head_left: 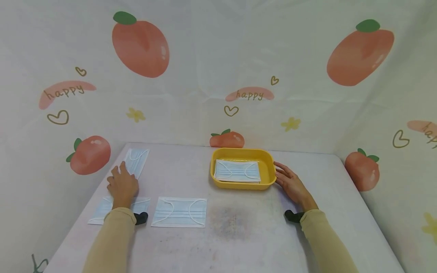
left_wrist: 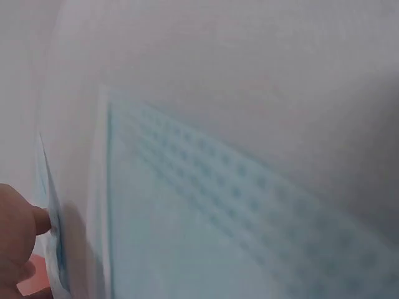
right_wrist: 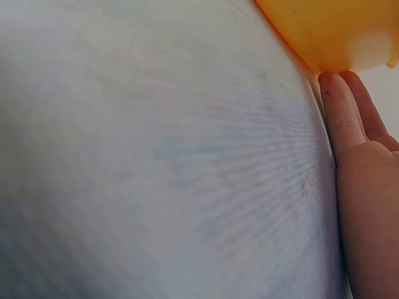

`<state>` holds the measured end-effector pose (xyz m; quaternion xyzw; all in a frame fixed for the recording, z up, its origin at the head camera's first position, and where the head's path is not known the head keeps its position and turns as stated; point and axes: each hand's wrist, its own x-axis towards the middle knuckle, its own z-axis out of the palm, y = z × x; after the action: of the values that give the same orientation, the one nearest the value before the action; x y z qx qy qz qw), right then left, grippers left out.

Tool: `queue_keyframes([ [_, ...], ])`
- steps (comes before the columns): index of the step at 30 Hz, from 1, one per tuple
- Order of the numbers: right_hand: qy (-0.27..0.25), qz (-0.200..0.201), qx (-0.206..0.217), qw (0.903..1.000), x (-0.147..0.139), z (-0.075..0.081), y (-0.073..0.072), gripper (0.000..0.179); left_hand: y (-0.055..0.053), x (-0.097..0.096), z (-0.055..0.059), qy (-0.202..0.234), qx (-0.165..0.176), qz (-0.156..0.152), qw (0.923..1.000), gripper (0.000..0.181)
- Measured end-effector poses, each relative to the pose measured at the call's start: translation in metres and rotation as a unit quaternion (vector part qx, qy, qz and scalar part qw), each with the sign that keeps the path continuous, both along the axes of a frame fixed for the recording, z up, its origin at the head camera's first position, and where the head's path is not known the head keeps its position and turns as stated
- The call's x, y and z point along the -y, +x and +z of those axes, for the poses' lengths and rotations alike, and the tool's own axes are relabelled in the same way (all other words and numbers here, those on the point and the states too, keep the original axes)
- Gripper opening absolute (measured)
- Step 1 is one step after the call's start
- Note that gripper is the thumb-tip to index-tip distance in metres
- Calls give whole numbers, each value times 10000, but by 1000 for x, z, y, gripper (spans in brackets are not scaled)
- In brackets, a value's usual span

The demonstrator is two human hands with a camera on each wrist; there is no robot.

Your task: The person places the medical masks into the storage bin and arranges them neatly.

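At the far left, my left hand (head_left: 123, 186) is bent over a pale blue face mask (head_left: 137, 161). In the left wrist view its fingers (left_wrist: 41, 220) pinch that mask's edge, seen almost edge-on. Under the left wrist lies another face mask (head_left: 140, 205), partly hidden by the arm. Right of it a third face mask (head_left: 179, 213) lies flat, ear loops on top. My right hand (head_left: 291, 187) touches the right end of a yellow tray (head_left: 239, 186) with fairly straight fingers (right_wrist: 341, 112). Inside the tray, toward its left, rests a small stack of face masks (head_left: 237, 171).
A white table (head_left: 239, 246) with a smudged patch carries everything. White cloth (head_left: 191, 76) printed with peaches and "happy" stands behind and at both sides. Black straps with dark knobs (head_left: 141, 218) sit at both wrists.
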<state>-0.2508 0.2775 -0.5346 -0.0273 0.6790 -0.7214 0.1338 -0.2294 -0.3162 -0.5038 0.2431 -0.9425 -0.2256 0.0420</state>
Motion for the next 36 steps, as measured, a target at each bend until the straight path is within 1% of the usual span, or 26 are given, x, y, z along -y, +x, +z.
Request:
queue_keyframes([
  [3, -2, -17, 24, 10000, 0, 1, 1, 65, 0, -3, 5, 314, -203, 321, 9988, 72],
  [5, 26, -29, 48, 10000, 1, 2, 1, 65, 0, -4, 9, 656, -325, 568, 9957, 73],
  [8, 58, -36, 78, 9999, 0, 2, 1, 65, 0, -3, 12, 1073, -333, 877, 9898, 77],
  [11, 51, -35, 85, 9999, 0, 2, 1, 65, 0, 0, 12, 1279, -250, 1038, 9860, 80],
  [14, 14, -42, 100, 9999, 1, 2, 1, 64, 0, 4, 9, 1435, -299, 1065, 9835, 80],
  [16, 5, -48, 107, 9999, 1, 2, 1, 64, 0, 7, 8, 1556, -435, 1043, 9813, 78],
  [19, 18, -61, 115, 9999, 1, 2, 1, 65, -1, 8, 8, 1815, -669, 1042, 9756, 75],
  [22, 39, -59, 114, 9999, 1, 2, 1, 65, -2, 9, 10, 1942, -858, 1029, 9718, 70],
  [26, 45, -64, 111, 9999, 0, 2, 1, 66, -5, 7, 12, 1926, -874, 956, 9727, 58],
  [29, 60, -66, 120, 9999, 0, 1, 0, 66, -6, 5, 15, 2000, -819, 941, 9718, 53],
  [36, 46, -50, 117, 9999, 0, 1, 0, 67, -7, -1, 24, 2293, -853, 1020, 9642, 53],
])
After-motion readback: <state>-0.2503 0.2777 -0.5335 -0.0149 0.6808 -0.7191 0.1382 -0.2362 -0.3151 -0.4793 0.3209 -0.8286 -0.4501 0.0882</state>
